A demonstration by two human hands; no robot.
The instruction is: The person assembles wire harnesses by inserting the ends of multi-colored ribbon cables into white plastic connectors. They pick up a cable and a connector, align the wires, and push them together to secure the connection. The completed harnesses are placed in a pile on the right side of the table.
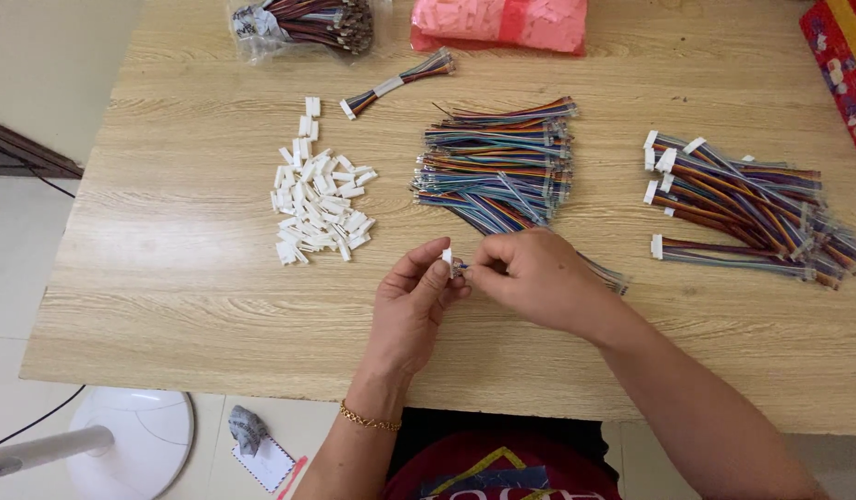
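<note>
My left hand point(411, 306) pinches a small white plastic connector point(446, 256) between thumb and forefinger. My right hand point(539, 278) holds the end of a multicoloured ribbon wire point(606, 274) right against that connector, and the wire trails out to the right behind the hand. Both hands meet over the wooden table point(169, 278) near its front edge. A heap of loose white connectors point(319, 206) lies to the left of my hands. Just beyond them sits a pile of bare coloured wires point(497, 162).
A pile of wires with white connectors fitted point(743, 204) lies at the right. One finished wire point(398, 81) lies at the back, near a clear bag of wires point(303, 23) and a pink bag point(500, 23). A fan base point(132, 444) stands on the floor.
</note>
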